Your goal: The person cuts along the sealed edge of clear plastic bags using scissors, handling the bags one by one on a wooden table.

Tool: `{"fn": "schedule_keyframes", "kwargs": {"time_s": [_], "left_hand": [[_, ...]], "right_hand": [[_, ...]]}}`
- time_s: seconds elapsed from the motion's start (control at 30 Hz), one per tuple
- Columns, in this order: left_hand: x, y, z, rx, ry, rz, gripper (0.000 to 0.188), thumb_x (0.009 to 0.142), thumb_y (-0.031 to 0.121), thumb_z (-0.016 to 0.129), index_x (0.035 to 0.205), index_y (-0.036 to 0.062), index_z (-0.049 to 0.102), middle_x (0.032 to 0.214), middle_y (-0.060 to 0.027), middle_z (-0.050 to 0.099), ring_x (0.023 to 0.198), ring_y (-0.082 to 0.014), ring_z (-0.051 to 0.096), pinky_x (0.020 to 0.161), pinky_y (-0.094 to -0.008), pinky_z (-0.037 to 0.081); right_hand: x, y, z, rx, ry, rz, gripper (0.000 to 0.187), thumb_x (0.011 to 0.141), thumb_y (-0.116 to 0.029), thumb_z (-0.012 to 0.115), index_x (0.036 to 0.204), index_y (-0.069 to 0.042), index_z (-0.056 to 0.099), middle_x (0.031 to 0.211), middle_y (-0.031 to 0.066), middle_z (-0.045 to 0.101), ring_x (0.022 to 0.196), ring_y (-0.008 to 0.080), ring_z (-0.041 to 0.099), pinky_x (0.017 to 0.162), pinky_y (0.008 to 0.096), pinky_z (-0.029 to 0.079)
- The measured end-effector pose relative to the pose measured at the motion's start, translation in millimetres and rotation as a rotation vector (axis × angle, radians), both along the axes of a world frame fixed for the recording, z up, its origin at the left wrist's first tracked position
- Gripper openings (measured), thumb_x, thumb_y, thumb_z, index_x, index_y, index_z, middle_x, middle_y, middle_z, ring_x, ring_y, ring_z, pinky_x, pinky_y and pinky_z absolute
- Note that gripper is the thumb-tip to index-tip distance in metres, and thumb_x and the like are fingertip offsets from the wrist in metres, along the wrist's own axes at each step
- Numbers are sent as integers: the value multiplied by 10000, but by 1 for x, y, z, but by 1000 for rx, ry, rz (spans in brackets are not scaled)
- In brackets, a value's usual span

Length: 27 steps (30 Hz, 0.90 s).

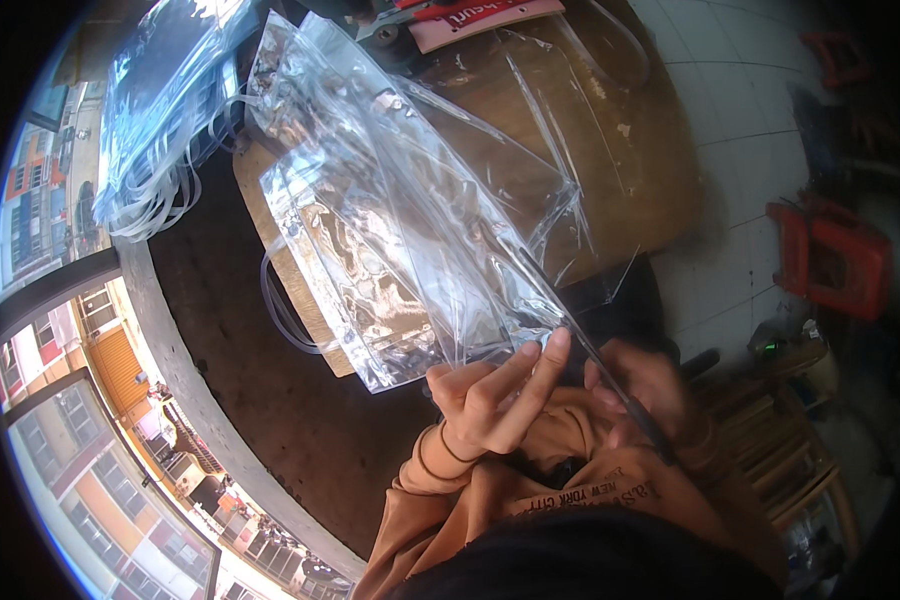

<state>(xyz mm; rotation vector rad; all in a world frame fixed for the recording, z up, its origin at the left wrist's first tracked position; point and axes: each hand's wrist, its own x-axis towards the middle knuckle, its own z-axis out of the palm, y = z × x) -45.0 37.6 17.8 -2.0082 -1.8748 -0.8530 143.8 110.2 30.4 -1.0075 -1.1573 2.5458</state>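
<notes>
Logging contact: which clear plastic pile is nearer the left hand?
The pile on the wooden table, reaching the left hand; the bluish upper-left pile lies farther.

Daylight from the window [110, 490] at left glares off clear plastic [370, 270], while the right edge falls dim.

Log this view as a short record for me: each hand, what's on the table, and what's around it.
Left hand: fingertips at the near end of the clear plastic
Right hand: at a thin dark strip, partly behind it; hold unclear
Table: brown, with the clear plastic lying across it
Upper left: pile of clear bags with pale handles
Far right: red stool on tiled floor
</notes>
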Motion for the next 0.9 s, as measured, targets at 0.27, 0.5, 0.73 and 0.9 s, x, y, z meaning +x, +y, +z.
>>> {"fn": "schedule_keyframes", "kwargs": {"time_s": [0.27, 0.5, 0.73, 0.9], "left_hand": [[2, 3, 4, -16, -22, 28, 288, 771, 266, 678, 1049, 197, 711, 931, 85, 549, 662, -74, 386, 595, -223, 303], [3, 6, 3, -13, -37, 27, 335, 709, 244, 718, 1040, 190, 715, 917, 83, 546, 651, -71, 397, 595, -218, 308], [3, 8, 6, -13, -38, 29, 364, 675, 208, 742, 1036, 175, 717, 893, 77, 542, 621, -68, 387, 566, -211, 299], [4, 9, 6, -9, -43, 30, 374, 662, 230, 767, 1029, 176, 719, 889, 77, 538, 613, -67, 383, 563, -210, 298]], "right_hand": [[-2, -6, 1, 13, -63, -26, 630, 633, -380, 849, 1026, 0, 535, 733, -25, 496, 705, 29, 454, 619, 191, 389], [-8, -11, 1, -72, -53, -72, 646, 633, -412, 839, 1029, -22, 510, 715, -37, 457, 680, 23, 427, 606, 181, 368], [-10, -14, -3, -15, -4, -114, 661, 628, -425, 843, 1026, -32, 493, 719, -38, 435, 670, 21, 407, 587, 176, 341], [-16, -13, -4, -100, 15, -176, 678, 621, -438, 847, 1022, -29, 485, 702, -39, 410, 649, 24, 385, 567, 183, 312]]}}
